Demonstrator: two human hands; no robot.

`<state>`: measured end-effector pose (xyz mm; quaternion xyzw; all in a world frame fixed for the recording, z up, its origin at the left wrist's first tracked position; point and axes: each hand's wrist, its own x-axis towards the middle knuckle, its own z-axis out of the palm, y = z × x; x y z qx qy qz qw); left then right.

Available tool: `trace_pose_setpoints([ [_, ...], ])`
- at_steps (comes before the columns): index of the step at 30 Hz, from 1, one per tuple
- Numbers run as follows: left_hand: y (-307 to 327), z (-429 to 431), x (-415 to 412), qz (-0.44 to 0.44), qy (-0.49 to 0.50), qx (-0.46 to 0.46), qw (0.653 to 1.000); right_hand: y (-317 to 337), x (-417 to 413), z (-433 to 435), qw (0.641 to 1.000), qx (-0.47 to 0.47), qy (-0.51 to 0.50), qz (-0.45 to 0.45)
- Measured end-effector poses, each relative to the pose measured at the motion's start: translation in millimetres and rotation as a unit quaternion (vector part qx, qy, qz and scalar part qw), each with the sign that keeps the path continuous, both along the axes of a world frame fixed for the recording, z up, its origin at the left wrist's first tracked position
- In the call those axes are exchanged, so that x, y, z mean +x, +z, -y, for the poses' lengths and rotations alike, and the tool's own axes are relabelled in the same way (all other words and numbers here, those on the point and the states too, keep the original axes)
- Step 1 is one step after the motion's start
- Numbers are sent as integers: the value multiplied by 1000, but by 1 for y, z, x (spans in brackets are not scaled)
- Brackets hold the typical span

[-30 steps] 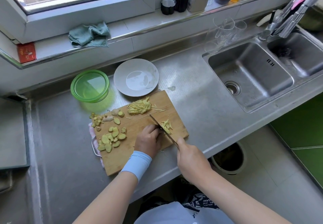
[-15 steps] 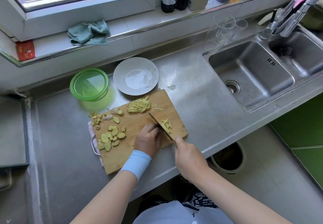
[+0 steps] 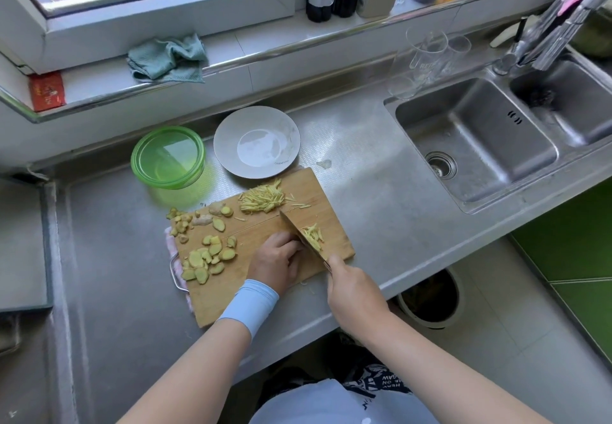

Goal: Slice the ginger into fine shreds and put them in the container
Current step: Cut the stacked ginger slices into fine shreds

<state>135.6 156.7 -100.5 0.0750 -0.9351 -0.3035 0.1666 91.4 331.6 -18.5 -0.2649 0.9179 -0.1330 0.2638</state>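
Knife (image 3: 295,227) nearer left hand (image 3: 276,259) — more shreds (image 3: 314,233) beside blade

1. A wooden cutting board (image 3: 212,297) lies on the steel surface (image 3: 364,211), and a pink cloth (image 3: 171,245) shows under its left edge.
2. The left grip (image 3: 276,259) rests on the board with its fingers curled, close against the knife (image 3: 302,235). Whatever lies under the fingers is hidden.
3. The right grip (image 3: 354,291) wraps the knife handle, and the blade slants across the board's near right part.
4. A few fresh shreds (image 3: 314,233) lie just right of the blade, and a larger shred pile (image 3: 261,198) sits near the far edge.
5. Ginger slices (image 3: 207,258) are scattered over the board's left half.
6. A green container (image 3: 168,157) and a grey plate (image 3: 225,155) stand side by side just beyond the board. The sink (image 3: 477,145) is well to the right.
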Motion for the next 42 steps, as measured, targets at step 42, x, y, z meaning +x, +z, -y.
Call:
trace_pose_setpoints([
  [42, -6, -5, 3, -10, 16, -20, 1000, -2, -4, 10, 1000, -3, 4, 6],
])
